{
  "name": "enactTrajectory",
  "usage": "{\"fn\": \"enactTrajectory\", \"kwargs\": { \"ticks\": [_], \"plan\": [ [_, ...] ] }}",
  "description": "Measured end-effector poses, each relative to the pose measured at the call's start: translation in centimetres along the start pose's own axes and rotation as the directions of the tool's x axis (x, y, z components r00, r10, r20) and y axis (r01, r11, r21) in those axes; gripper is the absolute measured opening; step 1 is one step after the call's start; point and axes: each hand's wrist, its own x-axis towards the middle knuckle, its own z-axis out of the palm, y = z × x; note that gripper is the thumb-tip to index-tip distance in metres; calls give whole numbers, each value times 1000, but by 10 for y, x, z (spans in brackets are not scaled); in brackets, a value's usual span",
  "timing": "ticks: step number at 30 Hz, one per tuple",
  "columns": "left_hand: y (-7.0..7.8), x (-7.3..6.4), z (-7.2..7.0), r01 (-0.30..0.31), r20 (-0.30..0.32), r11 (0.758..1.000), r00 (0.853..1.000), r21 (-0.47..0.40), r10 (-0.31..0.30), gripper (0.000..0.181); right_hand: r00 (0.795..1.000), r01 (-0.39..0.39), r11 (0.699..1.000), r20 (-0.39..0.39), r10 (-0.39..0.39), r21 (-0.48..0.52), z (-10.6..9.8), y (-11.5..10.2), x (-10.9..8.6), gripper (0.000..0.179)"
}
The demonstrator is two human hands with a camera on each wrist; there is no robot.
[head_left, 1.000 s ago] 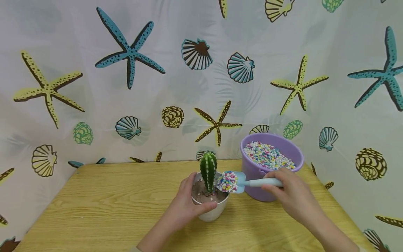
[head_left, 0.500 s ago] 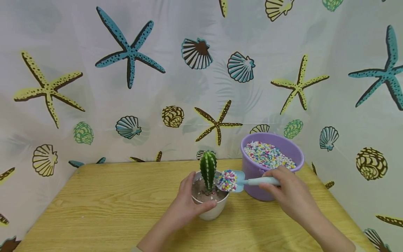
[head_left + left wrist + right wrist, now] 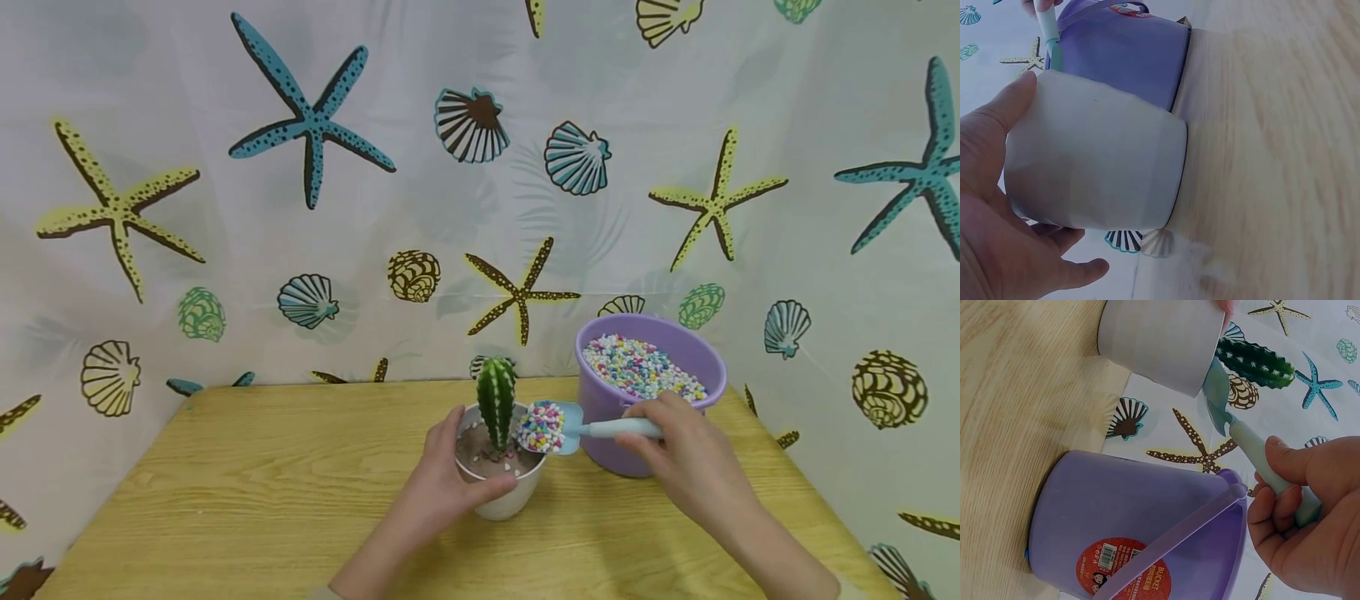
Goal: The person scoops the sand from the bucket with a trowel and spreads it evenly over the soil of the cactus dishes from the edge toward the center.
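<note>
A green cactus [image 3: 496, 405] stands in brown soil with a few pebbles in a white flowerpot [image 3: 504, 505]. My left hand [image 3: 442, 483] grips the pot's left side, thumb across the front and fingers behind; the left wrist view shows the thumb and fingers spread around the pot's wall [image 3: 1097, 156]. With my right hand [image 3: 693, 454] I hold a small light-blue trowel by its pale handle [image 3: 624, 428]. Its blade, heaped with multicoloured pebbles [image 3: 542, 427], lies over the pot's right rim close to the cactus. In the right wrist view the blade [image 3: 1215, 394] tilts down toward the rim.
A purple bucket [image 3: 615, 433] filled with multicoloured pebbles [image 3: 641, 367] stands just right of the pot, its handle [image 3: 1172, 544] hanging down. Both rest on a wooden table [image 3: 277, 483]. A shell-and-starfish curtain [image 3: 360, 192] closes off the back and sides.
The trowel and my right hand have shifted very slightly up and left. A few more light pebbles show on the soil. My left hand keeps its grip on the pot.
</note>
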Motion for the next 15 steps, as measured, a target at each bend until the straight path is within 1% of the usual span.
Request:
{"fn": "enactTrajectory", "kwargs": {
  "ticks": [4, 8, 15],
  "plan": [
    [-1, -1, 3, -12, -29, 1000, 1000, 12, 12, 130, 1000, 0, 1000, -3, 0, -11, 0, -2, 0, 11],
    [-1, -1, 4, -7, -33, 1000, 999, 12, 7, 132, 1000, 8, 1000, -10, -8, -23, 1, -4, 0, 12],
    [-3, 1, -7, 35, 60, 998, 998, -54, -32, 130, 1000, 21, 999, -21, -22, -36, 1, -7, 1, 13]
  ]
}}
